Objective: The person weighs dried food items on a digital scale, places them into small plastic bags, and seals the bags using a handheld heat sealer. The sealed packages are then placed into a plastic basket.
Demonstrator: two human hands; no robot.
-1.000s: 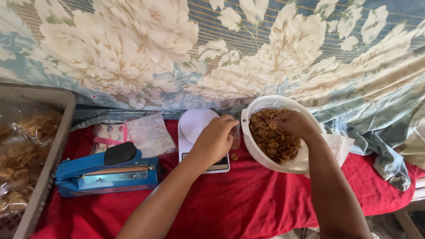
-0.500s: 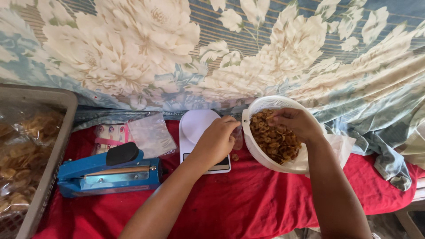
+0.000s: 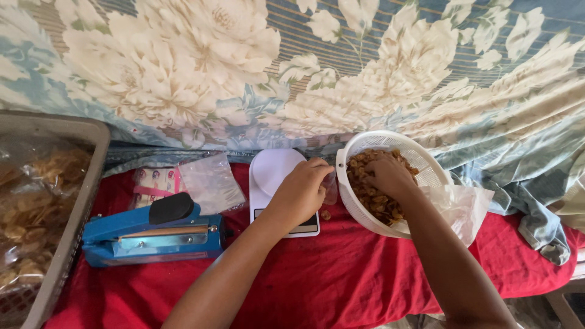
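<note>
My right hand (image 3: 389, 176) is down inside a white perforated basket (image 3: 372, 141) of brown fried chips (image 3: 373, 198), its fingers buried among them. My left hand (image 3: 300, 194) rests over a white kitchen scale (image 3: 272, 170) and pinches a small clear plastic bag (image 3: 330, 187) next to the basket's rim. One loose chip (image 3: 326, 215) lies on the red cloth (image 3: 341, 274) between scale and basket. Whether the right hand has hold of any chips is hidden.
A blue heat sealer (image 3: 152, 234) with a black knob lies to the left of the scale. Behind it are clear empty bags (image 3: 210, 183). A grey tray (image 3: 73, 201) of bagged chips stands at far left. A floral cloth (image 3: 244, 73) hangs behind; crumpled plastic (image 3: 463, 204) lies under the basket.
My right hand has gone from the basket's rim down into the chips. My left hand has stayed on the small bag by the scale.
</note>
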